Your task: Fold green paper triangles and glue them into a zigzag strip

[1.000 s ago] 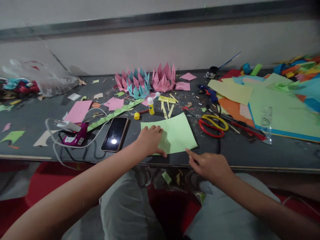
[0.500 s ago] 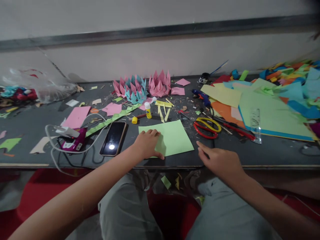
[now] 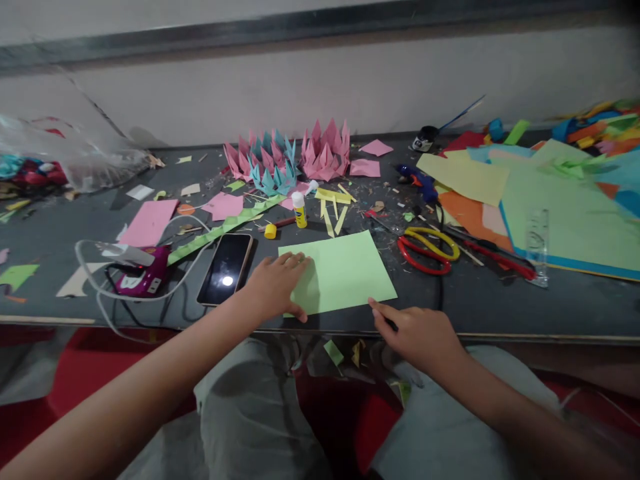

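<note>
A light green sheet of paper (image 3: 345, 273) lies on the dark table near its front edge. My left hand (image 3: 280, 283) rests flat over the sheet's left side, fingers stretched out. At the sheet's near edge, toward the right, the index fingertip of my right hand (image 3: 413, 330) touches the paper. That hand's index finger and thumb reach forward, holding nothing; its other fingers are partly hidden. Just right of the sheet are scissors (image 3: 430, 250) with red and yellow handles. Behind it stands an uncapped glue stick (image 3: 299, 211), its yellow cap (image 3: 270, 231) beside it.
Left of the sheet lie a phone (image 3: 226, 269) and a purple power adapter (image 3: 143, 273) with looping cables. Folded pink and blue paper crowns (image 3: 325, 157) stand at the back. A blue glue gun (image 3: 417, 183), a ruler (image 3: 537, 247) and stacked coloured paper (image 3: 575, 220) are at right.
My right hand has moved left onto the sheet's near edge. My left hand has slid slightly left over the paper. The camera view has shifted a little.
</note>
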A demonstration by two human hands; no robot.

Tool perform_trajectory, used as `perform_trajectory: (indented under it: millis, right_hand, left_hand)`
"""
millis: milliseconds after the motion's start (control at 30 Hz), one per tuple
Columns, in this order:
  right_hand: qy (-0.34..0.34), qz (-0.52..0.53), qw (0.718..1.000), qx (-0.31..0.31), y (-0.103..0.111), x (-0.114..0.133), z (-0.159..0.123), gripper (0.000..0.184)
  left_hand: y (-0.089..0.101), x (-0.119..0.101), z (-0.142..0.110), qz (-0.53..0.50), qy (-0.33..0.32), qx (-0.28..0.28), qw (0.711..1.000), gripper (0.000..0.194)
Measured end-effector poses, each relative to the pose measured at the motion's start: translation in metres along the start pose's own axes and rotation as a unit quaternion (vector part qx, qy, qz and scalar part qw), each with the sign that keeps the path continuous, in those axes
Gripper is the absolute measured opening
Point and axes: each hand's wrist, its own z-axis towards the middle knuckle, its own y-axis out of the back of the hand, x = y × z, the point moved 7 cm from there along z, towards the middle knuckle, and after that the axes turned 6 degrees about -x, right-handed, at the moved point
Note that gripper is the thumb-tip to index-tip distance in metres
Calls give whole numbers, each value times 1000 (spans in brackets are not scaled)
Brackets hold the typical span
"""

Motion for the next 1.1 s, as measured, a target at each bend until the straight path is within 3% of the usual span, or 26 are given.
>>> perform_trajectory:
  millis: [200,300,433,633,800,967,1033,1100]
  right_hand:
    - [11,7,1000,-25,1,-1,1,29]
    - [20,32,999,-30,2,-1,3,28]
    - [31,115,992,-46,-1,-2,4,28]
    - [41,198,975,-93,-1,-2,1,25]
    - [150,212,956,-137,12,27,-11,26]
    - [226,209,933,-188,20,54,-21,23]
    - [225,235,921,-212,22,50,-22,23]
    - [211,279,914,-208,22,36,-20,26]
  left_hand:
    - [-8,25,-20,7,17,14,1000,98]
    - [-8,23,-27,-20,-27,-6,999,87]
    - [-8,7,-41,-87,-101,-68,989,61]
    - [-18,-10,-60,-75,-129,-170,974,33]
    - [-17,-31,-71,-32,-156,-228,961,30]
    - [0,-71,-81,-38,-172,-311,934,20]
    - [11,-83,-83,-73,-177,-334,923,17]
    - [22,-86,-83,-142,-183,-320,919,16]
